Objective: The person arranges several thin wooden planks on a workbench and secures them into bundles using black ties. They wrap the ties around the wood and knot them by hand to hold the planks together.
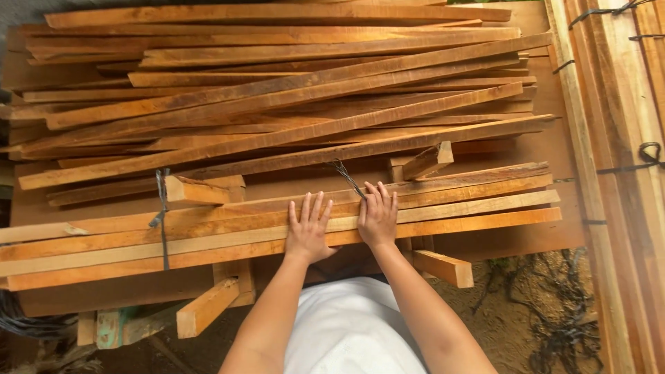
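Head view shows us pressing both palms flat on a near row of long orange-brown wooden slats lying side by side at the workbench's front edge. Our left hand and right hand lie open, fingers spread, gripping nothing. We judge the slats are being evened up; a dark wire tie loops them leftward, a loose slat heap behind.

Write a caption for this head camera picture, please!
Two hands, left hand and right hand, press flat on a row of wooden slats.
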